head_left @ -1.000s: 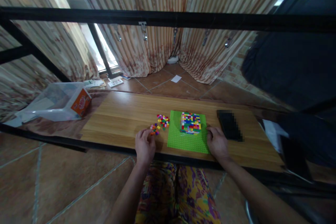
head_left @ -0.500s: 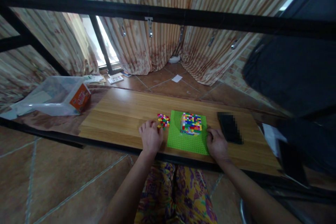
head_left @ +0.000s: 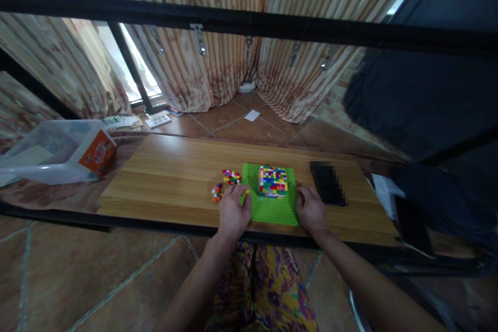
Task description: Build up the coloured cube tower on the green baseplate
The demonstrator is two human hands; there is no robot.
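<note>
Wood-grain tabletop: your left hand pinches a yellow toy brick over the green baseplate; your right hand sits at its right edge, can't tell grip.

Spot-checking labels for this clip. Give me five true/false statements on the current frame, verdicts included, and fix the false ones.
1. The multicolored brick block stands on the green baseplate. True.
2. The loose bricks lie to the right of the baseplate. False: they lie to its left, on the wooden tabletop.
3. The left hand has a yellow brick at its fingertips. True.
4. The right hand rests on top of the brick block. False: it is at the baseplate's right edge.
5. The label on the clear bin is blue. False: it is orange.
</note>
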